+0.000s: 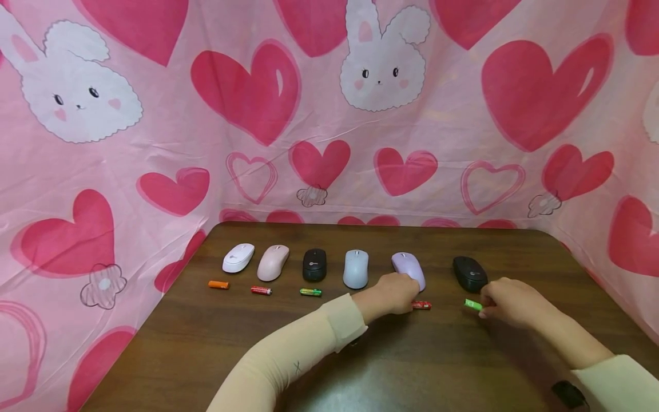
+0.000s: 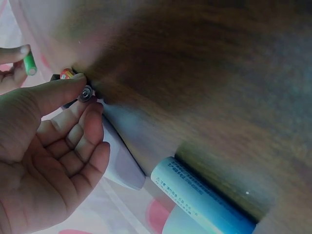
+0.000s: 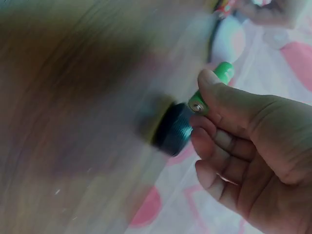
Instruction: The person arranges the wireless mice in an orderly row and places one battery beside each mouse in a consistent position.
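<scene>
In the head view my left hand [image 1: 393, 293] reaches in front of a lilac computer mouse [image 1: 409, 270]. It pinches a red battery [image 1: 421, 305] between thumb and index finger, and the battery's end [image 2: 86, 93] faces the left wrist camera. My right hand [image 1: 515, 301] pinches a light green battery [image 1: 473, 304] just in front of the black mouse [image 1: 469, 273] at the right end of the row. In the right wrist view the green battery [image 3: 224, 72] sits between thumb and index finger, its remaining fingers loosely curled.
To the left stand a light blue mouse [image 1: 356, 269], a black mouse [image 1: 314, 264], a pink mouse [image 1: 273, 262] and a white mouse [image 1: 238, 258]. Orange [image 1: 218, 284], red [image 1: 261, 290] and green [image 1: 310, 292] batteries lie before some. A blue battery [image 2: 200, 192] lies by the light blue mouse.
</scene>
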`<move>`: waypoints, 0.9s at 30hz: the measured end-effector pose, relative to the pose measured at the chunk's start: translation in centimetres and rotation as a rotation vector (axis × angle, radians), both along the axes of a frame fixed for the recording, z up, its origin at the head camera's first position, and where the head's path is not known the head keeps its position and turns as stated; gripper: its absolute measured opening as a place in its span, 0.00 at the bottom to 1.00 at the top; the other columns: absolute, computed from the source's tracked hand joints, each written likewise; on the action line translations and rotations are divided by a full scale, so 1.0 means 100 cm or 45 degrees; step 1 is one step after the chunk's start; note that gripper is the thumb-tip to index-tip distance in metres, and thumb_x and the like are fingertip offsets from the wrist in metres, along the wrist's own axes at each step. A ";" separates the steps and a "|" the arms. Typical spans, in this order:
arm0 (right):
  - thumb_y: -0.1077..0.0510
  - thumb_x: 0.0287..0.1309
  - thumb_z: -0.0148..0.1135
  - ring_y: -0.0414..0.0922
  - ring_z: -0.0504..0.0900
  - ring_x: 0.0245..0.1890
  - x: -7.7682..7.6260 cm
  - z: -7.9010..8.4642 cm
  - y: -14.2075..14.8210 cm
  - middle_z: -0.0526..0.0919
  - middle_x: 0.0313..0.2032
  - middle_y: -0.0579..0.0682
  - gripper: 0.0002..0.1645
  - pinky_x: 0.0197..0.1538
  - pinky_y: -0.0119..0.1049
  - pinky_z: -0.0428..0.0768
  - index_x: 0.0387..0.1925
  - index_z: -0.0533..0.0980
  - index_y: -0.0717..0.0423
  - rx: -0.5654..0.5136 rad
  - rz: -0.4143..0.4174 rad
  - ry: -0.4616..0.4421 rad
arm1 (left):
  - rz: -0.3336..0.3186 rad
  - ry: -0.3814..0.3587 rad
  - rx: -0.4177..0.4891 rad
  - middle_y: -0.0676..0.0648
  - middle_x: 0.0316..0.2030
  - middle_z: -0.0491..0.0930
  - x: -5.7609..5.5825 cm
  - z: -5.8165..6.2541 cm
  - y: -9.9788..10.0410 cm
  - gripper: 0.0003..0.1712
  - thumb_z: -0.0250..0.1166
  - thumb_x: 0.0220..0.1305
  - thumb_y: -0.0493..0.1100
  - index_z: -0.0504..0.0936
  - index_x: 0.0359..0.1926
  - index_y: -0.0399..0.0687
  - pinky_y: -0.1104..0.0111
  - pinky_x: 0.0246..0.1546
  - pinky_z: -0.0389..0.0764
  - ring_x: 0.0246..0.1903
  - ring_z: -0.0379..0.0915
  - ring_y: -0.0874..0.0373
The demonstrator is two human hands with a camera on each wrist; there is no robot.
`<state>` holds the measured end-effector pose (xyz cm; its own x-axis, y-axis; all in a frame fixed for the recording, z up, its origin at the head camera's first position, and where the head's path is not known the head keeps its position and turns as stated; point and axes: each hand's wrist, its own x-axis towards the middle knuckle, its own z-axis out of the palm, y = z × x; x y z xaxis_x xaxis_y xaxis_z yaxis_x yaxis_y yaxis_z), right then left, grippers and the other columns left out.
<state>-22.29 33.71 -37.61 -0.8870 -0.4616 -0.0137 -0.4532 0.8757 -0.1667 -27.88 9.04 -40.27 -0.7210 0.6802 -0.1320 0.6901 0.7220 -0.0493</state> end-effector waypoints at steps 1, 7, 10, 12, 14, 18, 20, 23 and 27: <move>0.55 0.45 0.75 0.35 0.63 0.19 -0.002 -0.001 0.003 0.68 0.17 0.35 0.16 0.23 0.34 0.64 0.17 0.74 0.43 0.017 0.008 0.028 | 0.000 0.000 -0.001 0.57 0.27 0.76 0.000 0.000 0.000 0.13 0.71 0.57 0.49 0.75 0.24 0.55 0.67 0.25 0.75 0.25 0.70 0.63; 0.55 0.43 0.76 0.34 0.62 0.20 -0.013 -0.014 0.021 0.68 0.18 0.33 0.17 0.25 0.36 0.65 0.16 0.73 0.42 0.097 0.073 0.119 | 0.003 -0.010 -0.001 0.57 0.27 0.76 0.000 0.001 0.000 0.12 0.71 0.57 0.49 0.75 0.24 0.55 0.67 0.25 0.75 0.25 0.70 0.63; 0.55 0.44 0.75 0.33 0.60 0.19 -0.017 -0.020 0.028 0.67 0.18 0.33 0.17 0.24 0.34 0.63 0.16 0.73 0.42 0.078 0.080 0.089 | 0.000 -0.011 -0.003 0.57 0.27 0.76 0.001 0.001 0.000 0.12 0.70 0.58 0.48 0.75 0.24 0.55 0.67 0.25 0.75 0.25 0.70 0.63; 0.56 0.45 0.75 0.32 0.60 0.19 -0.019 -0.023 0.032 0.66 0.18 0.33 0.17 0.23 0.33 0.62 0.16 0.72 0.42 0.047 0.071 0.054 | -0.003 -0.012 -0.006 0.57 0.27 0.76 0.001 0.001 0.001 0.12 0.70 0.58 0.48 0.76 0.25 0.55 0.67 0.26 0.75 0.25 0.70 0.63; 0.56 0.46 0.75 0.32 0.59 0.19 -0.020 -0.024 0.034 0.65 0.18 0.34 0.18 0.23 0.31 0.61 0.17 0.71 0.43 0.016 0.061 0.030 | -0.004 -0.016 -0.006 0.57 0.27 0.76 0.001 0.001 0.001 0.11 0.70 0.58 0.48 0.76 0.25 0.55 0.67 0.26 0.75 0.25 0.70 0.63; 0.57 0.47 0.75 0.32 0.60 0.19 -0.022 -0.025 0.036 0.66 0.18 0.34 0.17 0.23 0.31 0.62 0.18 0.72 0.44 -0.004 0.054 0.007 | -0.003 -0.024 -0.006 0.57 0.26 0.75 0.000 0.001 0.000 0.11 0.70 0.59 0.48 0.76 0.25 0.55 0.67 0.26 0.75 0.25 0.70 0.63; 0.57 0.47 0.75 0.32 0.61 0.19 -0.023 -0.024 0.035 0.67 0.19 0.34 0.16 0.24 0.31 0.63 0.18 0.73 0.43 0.010 0.052 0.007 | -0.003 -0.026 -0.005 0.57 0.26 0.75 0.000 0.001 0.000 0.11 0.70 0.59 0.48 0.76 0.25 0.55 0.67 0.25 0.75 0.25 0.70 0.63; 0.57 0.47 0.75 0.33 0.62 0.20 -0.026 -0.023 0.034 0.69 0.20 0.34 0.14 0.25 0.33 0.64 0.19 0.75 0.44 0.040 0.072 0.010 | -0.006 -0.027 -0.006 0.57 0.25 0.75 0.000 0.001 0.000 0.11 0.70 0.59 0.48 0.76 0.25 0.55 0.67 0.25 0.75 0.25 0.70 0.63; 0.57 0.46 0.75 0.33 0.62 0.21 -0.028 -0.022 0.033 0.70 0.20 0.34 0.14 0.25 0.34 0.65 0.18 0.76 0.44 0.080 0.097 0.030 | -0.009 -0.019 -0.007 0.57 0.26 0.75 0.000 0.001 -0.001 0.11 0.70 0.59 0.48 0.76 0.26 0.55 0.67 0.26 0.75 0.25 0.70 0.63</move>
<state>-25.05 36.96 -39.80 -0.8497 -0.5268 -0.0240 -0.5222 0.8468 -0.1011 -27.92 8.99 -40.21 -0.7143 0.6843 -0.1466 0.6957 0.7170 -0.0431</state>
